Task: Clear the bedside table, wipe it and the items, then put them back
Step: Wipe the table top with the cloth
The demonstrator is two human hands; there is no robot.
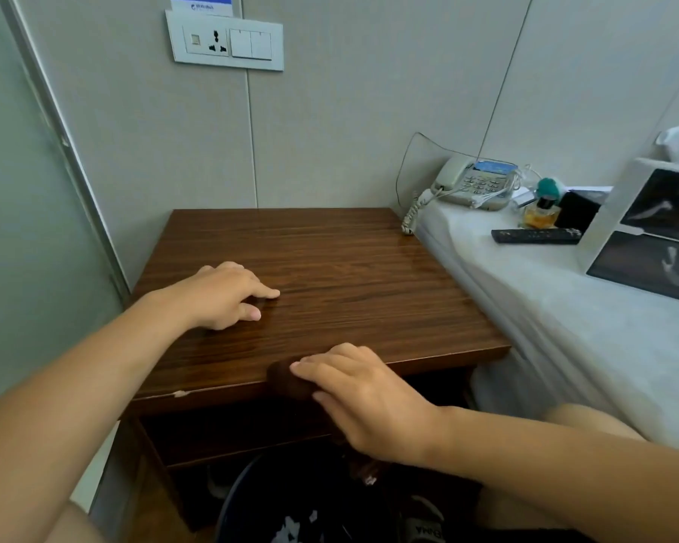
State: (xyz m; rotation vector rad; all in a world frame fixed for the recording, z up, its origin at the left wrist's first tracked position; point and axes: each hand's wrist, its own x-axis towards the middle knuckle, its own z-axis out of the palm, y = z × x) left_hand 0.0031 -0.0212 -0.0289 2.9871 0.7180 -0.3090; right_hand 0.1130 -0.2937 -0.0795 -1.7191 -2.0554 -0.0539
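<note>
The bed [545, 307], covered in a white sheet, runs along the right side and carries the things taken off the table. Just left of it, against the grey wall, stands the bedside table, its dark wooden surface [349, 276] bare and glossy. Near the bed's far right edge stands a white box [651, 229] with dark pictures on its side. At the head of the bed sits a pale telephone [473, 184], its coiled cord hanging down toward the table. A black remote control [536, 235] lies in front of a small perfume bottle [539, 213] and a black box [577, 215]. The left hand [220, 295] rests on the surface, forefinger stretched out and the other fingers loosely curled, holding nothing. The right hand [365, 393] presses a dark brown cloth [287, 382] against the table's front edge, fingers fairly straight over it.
</note>
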